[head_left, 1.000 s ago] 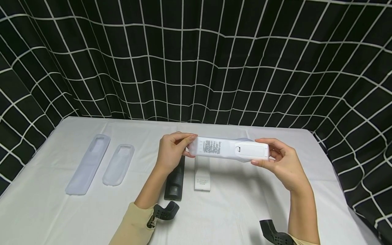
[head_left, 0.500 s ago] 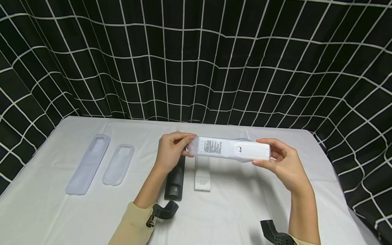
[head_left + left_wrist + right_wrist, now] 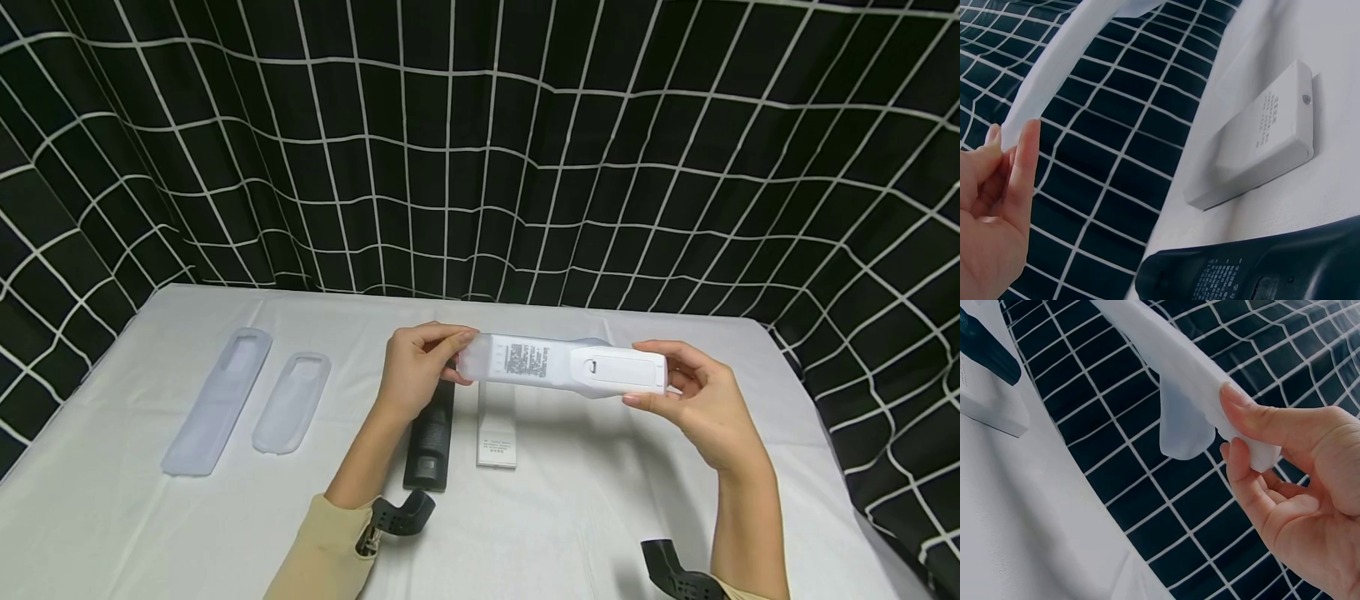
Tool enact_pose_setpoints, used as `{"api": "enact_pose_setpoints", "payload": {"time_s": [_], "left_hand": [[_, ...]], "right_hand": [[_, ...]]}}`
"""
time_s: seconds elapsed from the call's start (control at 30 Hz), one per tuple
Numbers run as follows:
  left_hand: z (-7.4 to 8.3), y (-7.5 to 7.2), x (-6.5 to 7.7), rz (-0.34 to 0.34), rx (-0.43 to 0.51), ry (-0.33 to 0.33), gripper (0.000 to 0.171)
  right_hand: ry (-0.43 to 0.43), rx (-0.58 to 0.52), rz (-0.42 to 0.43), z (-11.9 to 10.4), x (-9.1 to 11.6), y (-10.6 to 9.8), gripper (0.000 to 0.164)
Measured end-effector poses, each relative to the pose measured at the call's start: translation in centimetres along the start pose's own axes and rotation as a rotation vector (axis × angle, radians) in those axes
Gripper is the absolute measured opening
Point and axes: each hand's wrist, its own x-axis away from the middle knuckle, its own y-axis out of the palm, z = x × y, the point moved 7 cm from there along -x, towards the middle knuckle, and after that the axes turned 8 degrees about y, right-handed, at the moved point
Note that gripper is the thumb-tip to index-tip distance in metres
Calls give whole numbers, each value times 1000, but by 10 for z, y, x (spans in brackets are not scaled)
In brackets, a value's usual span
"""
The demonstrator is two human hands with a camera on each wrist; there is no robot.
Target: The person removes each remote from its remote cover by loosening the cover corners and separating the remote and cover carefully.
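Note:
A white remote control (image 3: 622,371), back side up with its battery cover and printed text showing, is held level above the table. A translucent silicone cover (image 3: 473,358) wraps its left part and sticks out past its left end. My left hand (image 3: 416,367) pinches that loose end of the cover between thumb and fingers. At the other end, my right hand (image 3: 701,404) grips the bare tip of the remote, thumb on one edge and fingers on the other. The right wrist view shows a flap of the cover (image 3: 1185,422) hanging below the remote.
Under the left hand lies a black remote (image 3: 427,450), partly hidden by the forearm. Beside it is a flat white block-shaped piece with print (image 3: 497,442). Two translucent covers, one long (image 3: 217,404) and one short (image 3: 292,404), lie on the white-clothed table (image 3: 570,517).
The right hand has moved slightly right with the remote, while the left hand has shifted a little left. More of the cover's left end now extends past the remote.

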Motion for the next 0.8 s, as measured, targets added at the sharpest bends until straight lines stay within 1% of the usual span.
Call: {"api": "enact_pose_setpoints", "payload": {"time_s": [0.23, 0.33, 0.47, 0.6, 0.73, 0.8], "left_hand": [[0, -1, 0, 3, -5, -30, 16], [2, 2, 0, -12, 19, -51, 17], [4, 7, 1, -53, 53, -77, 20], [3, 11, 2, -101, 55, -109, 23], [1, 14, 3, -159, 65, -142, 33], [0, 14, 4, -174, 70, -150, 38]], "right_hand": [[-8, -6, -12, 0, 1, -1, 57], [-20, -18, -23, -3, 2, -1, 57], [-44, -35, -37, -7, 3, -1, 57], [-54, -19, -35, -6, 4, -3, 58], [-70, 3, -30, -4, 2, -3, 59], [-79, -6, -35, -3, 1, -1, 61]]}}
